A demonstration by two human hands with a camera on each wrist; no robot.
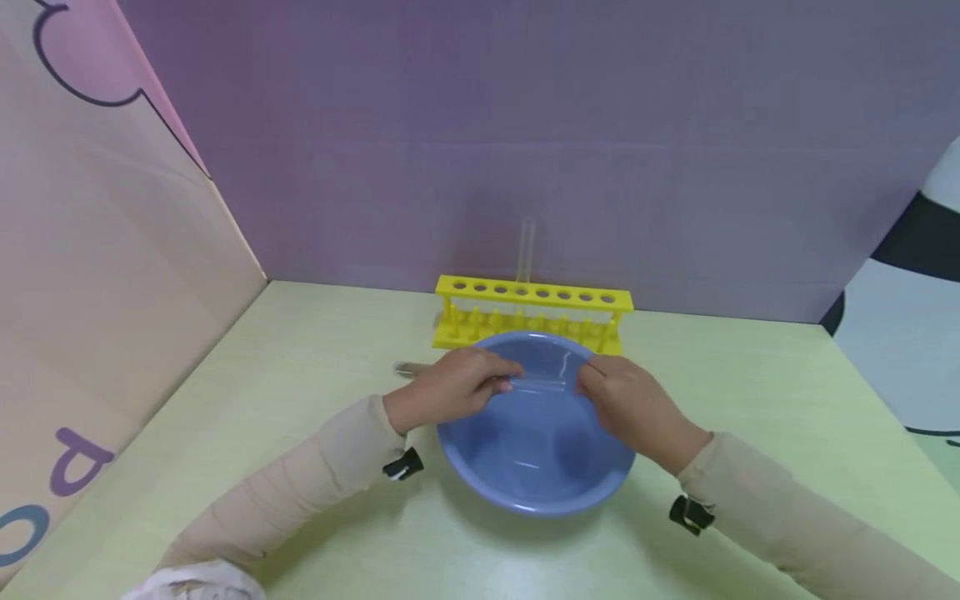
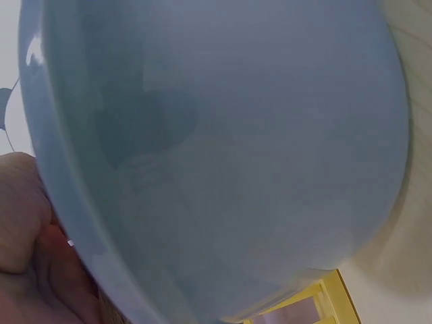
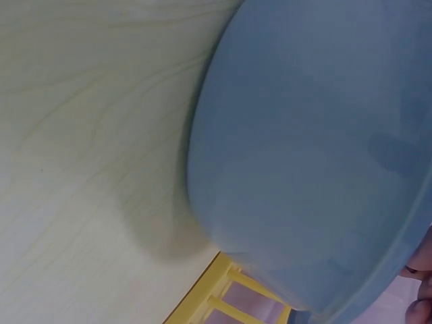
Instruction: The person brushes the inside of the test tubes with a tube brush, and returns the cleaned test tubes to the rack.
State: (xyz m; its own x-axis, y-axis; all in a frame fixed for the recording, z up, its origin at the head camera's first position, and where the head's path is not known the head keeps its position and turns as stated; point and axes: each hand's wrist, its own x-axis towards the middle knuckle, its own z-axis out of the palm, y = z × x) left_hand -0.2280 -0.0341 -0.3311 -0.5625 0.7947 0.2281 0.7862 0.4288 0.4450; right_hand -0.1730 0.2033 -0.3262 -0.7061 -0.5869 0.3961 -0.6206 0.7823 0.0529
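A blue plastic basin [image 1: 525, 467] stands on the table, seen from above in the head view. My left hand [image 1: 457, 383] is over its back left side, fingers pointing right. Over the back right side my right hand [image 1: 630, 404] has its fingers curled. Between them both hands hold what looks like a clear glass tube [image 1: 542, 385], a faint pale band against the basin. Both wrist views show the basin wall, with fingers [image 2: 64, 270] and fingertips [image 3: 422, 307] just beyond the rim. A slim grey-brown thing [image 1: 410, 369] sticks out left of my left hand; its kind is unclear.
A yellow test tube rack [image 1: 536, 292] stands right behind the basin, against the purple backdrop [image 1: 525, 125]. One clear test tube [image 1: 527, 250] stands upright in it. A printed panel [image 1: 120, 292] borders the pale table [image 1: 315, 358] on the left.
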